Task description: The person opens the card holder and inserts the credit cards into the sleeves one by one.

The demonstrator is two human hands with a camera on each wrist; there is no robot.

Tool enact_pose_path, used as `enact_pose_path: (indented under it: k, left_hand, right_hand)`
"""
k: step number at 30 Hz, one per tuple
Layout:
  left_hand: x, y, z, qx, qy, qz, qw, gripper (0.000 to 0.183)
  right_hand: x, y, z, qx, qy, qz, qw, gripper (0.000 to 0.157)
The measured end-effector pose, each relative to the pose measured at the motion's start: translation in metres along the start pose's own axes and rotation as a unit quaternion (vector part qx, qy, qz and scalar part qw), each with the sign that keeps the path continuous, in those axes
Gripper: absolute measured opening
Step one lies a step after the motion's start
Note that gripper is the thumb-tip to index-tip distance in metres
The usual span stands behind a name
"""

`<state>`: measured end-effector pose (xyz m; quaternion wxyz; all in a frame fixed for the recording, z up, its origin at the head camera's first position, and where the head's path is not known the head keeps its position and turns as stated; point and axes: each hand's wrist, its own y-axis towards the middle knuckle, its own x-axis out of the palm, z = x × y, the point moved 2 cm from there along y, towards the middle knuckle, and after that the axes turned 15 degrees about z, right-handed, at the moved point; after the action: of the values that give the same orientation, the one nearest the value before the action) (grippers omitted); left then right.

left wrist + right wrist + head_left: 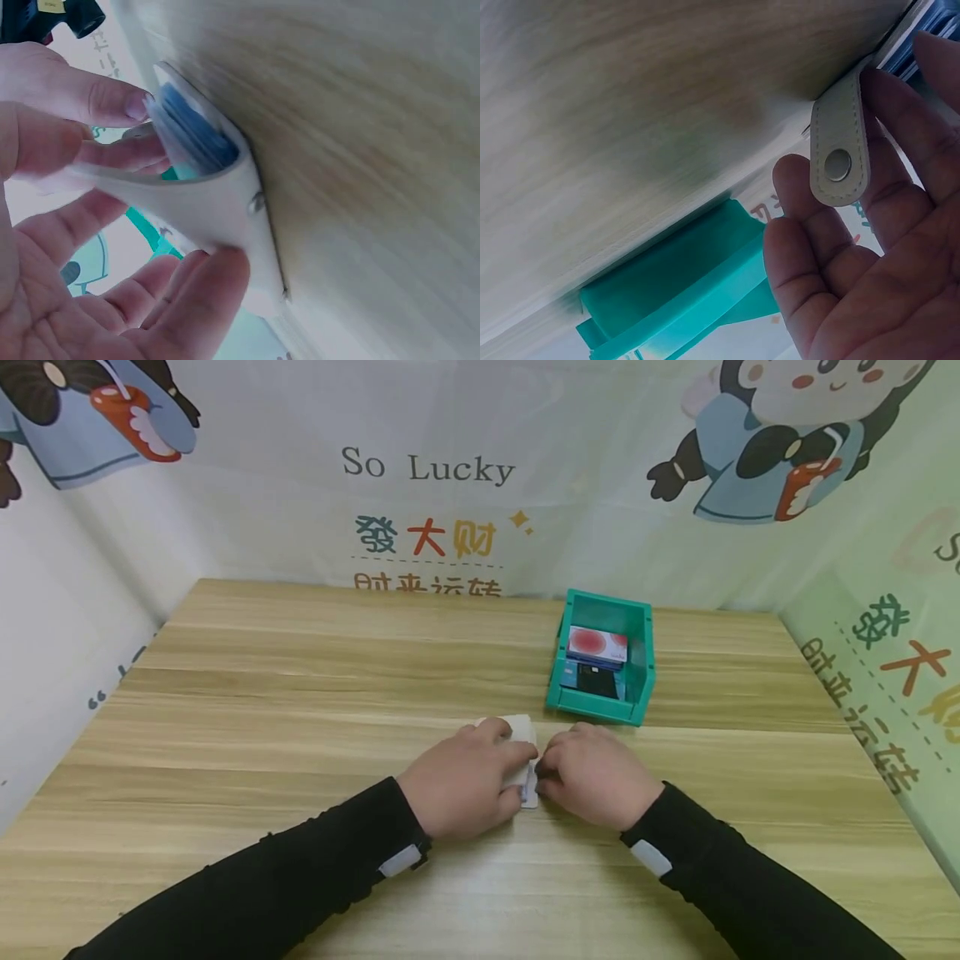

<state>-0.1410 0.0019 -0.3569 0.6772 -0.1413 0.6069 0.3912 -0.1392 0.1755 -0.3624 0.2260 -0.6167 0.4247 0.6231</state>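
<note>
In the head view, we are seeing a wood-grained tabletop [300,685] spanning the middle and bottom. Above, we are facing a pale back wall [262,518] bearing "So Lucky" lettering [459,468] at upper centre and cartoon figures [731,497] toward both upper corners. A greenish side wall [870,568] is rising at right.

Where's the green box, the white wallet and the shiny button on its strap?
Green box [592,705], head view: its near wall.
White wallet [202,211], left wrist view: its outer cover.
Shiny button [838,165], right wrist view: its metal face.
</note>
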Motion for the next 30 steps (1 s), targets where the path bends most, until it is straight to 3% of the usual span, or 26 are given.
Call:
enact_pose_path:
  k: [6,11,21,30]
  left_hand:
    - [-0.011,-0.003,0.001,-0.034,-0.040,0.019,0.9984,0.041]
    - [-0.023,-0.006,-0.002,-0.076,-0.043,0.019,0.9960,0.043]
    - [-0.042,-0.012,-0.023,-0.140,0.023,0.060,0.9881,0.018]
    - [-0.043,-0.022,-0.048,-0.136,0.092,0.067,0.9842,0.012]
  right_hand:
    - [0.002,0.002,-0.001,0.021,0.009,-0.006,1.000,0.020]
    - [0.003,0.003,-0.003,0.037,0.003,-0.023,0.999,0.026]
    - [0.005,0.004,-0.006,0.033,-0.023,-0.033,0.999,0.036]
    - [0.007,0.003,-0.007,0.030,-0.026,-0.033,0.999,0.045]
